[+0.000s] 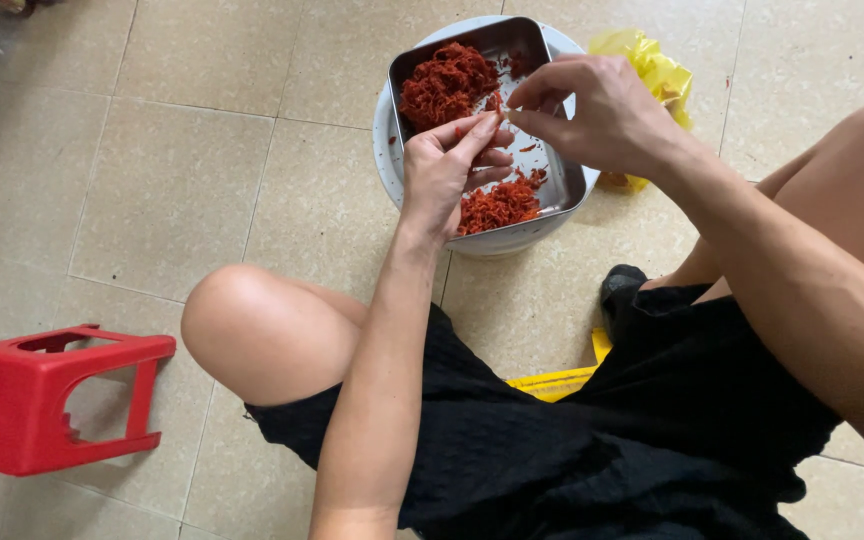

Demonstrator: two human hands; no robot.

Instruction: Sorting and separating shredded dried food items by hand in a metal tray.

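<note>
Red shreds in tray — hands hide middle.

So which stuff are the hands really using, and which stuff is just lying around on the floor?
In use:
- left hand and right hand, pinching a small pale bit together
- rectangular metal tray of shredded red pieces
- round white basin under the tray

Lying about:
- red plastic stool tipped on its side
- crumpled yellow plastic bag
</note>
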